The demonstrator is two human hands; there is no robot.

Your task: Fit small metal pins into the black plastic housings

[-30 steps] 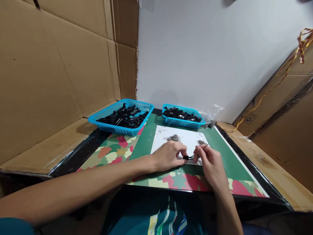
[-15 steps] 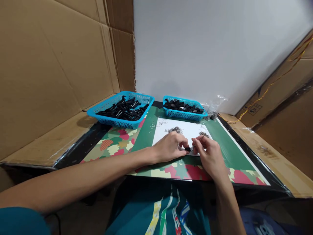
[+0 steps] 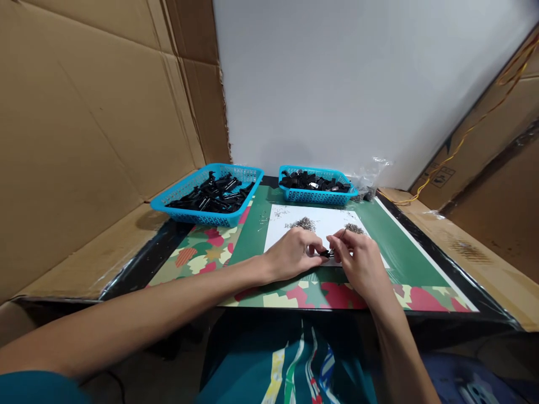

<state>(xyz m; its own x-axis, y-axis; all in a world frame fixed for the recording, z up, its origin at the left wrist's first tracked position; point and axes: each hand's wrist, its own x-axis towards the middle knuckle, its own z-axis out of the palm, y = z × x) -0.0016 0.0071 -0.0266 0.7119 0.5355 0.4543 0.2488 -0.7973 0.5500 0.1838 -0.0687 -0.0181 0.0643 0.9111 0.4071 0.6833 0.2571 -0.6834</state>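
My left hand [image 3: 292, 255]: fingers pinching small black part [image 3: 325, 254] over near edge of white paper [image 3: 326, 216]. My right hand [image 3: 360, 255]: fingers pinching thin stick [image 3: 345, 230] just beside; contact unclear. From part: metal bits [image 3: 304, 224] at 11 o'clock, large basket [image 3: 202, 217] at 10, small basket [image 3: 318, 197] at 12.

Two hands [image 3: 292, 252], two baskets [image 3: 318, 197], two small-part heaps [image 3: 305, 224], one white sheet [image 3: 327, 219]
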